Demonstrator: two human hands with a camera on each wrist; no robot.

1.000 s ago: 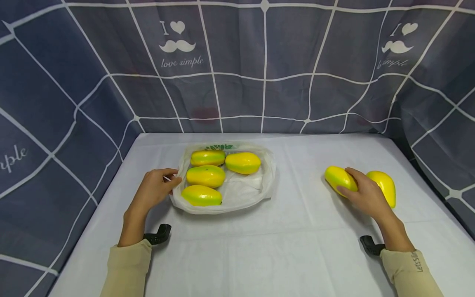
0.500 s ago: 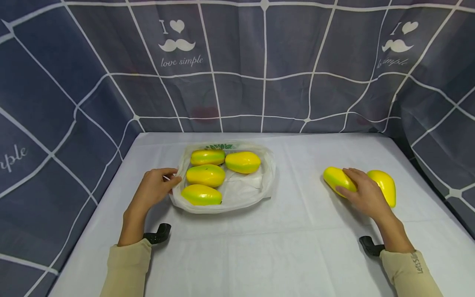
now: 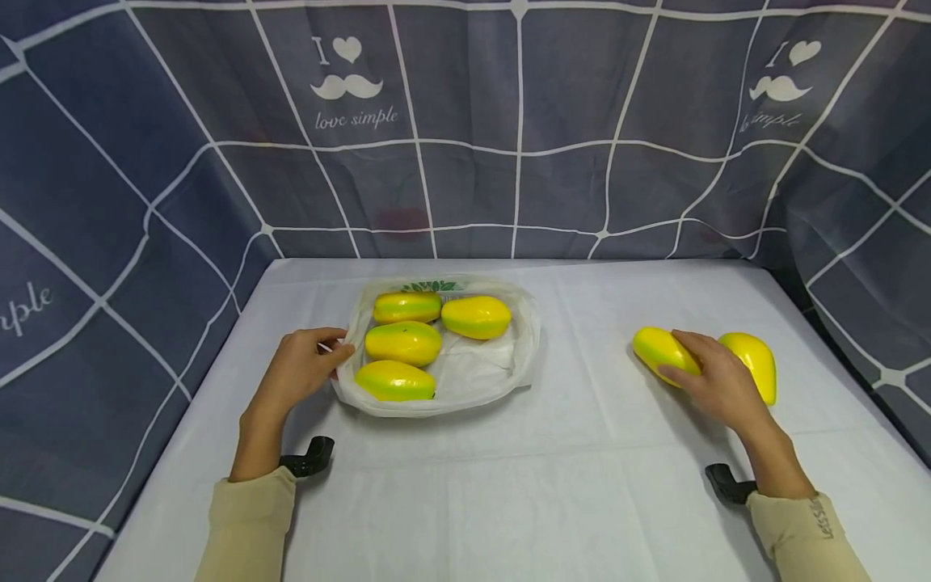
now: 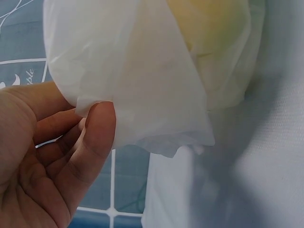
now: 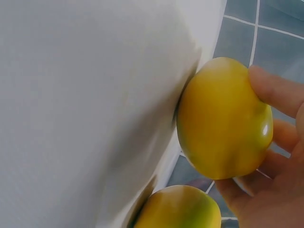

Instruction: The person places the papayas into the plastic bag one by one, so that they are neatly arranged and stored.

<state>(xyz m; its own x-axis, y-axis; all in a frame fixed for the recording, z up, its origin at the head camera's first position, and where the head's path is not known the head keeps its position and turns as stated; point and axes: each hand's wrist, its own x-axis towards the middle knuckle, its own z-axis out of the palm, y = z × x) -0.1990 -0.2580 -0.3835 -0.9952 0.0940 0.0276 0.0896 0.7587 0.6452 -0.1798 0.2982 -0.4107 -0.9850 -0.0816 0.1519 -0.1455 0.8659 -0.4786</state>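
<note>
A white plastic bag (image 3: 476, 402) with a green leaf print lies opened wide on the table, with several yellow-green mangoes (image 3: 403, 344) inside. My left hand (image 3: 307, 365) pinches the bag's left edge between thumb and fingers; the left wrist view shows the thumb (image 4: 100, 124) pressed against the thin plastic. On the right, my right hand (image 3: 716, 378) grips a mango (image 3: 660, 347) from above, thumb on one side and fingers on the other. Another mango (image 3: 756, 364) lies just beyond that hand, on its right. In the right wrist view the gripped mango (image 5: 221, 123) is close against the tablecloth.
A white cloth (image 3: 465, 501) covers the table. Dark grey grid-patterned curtains (image 3: 465, 186) hang behind it and along both sides. A black wrist mount (image 3: 309, 458) sticks out from the left sleeve, and a similar one (image 3: 730, 483) from the right.
Over the last second the right hand and its mango shift very slightly left. The left hand stays at the bag's edge, and the mangoes in the bag have not moved.
</note>
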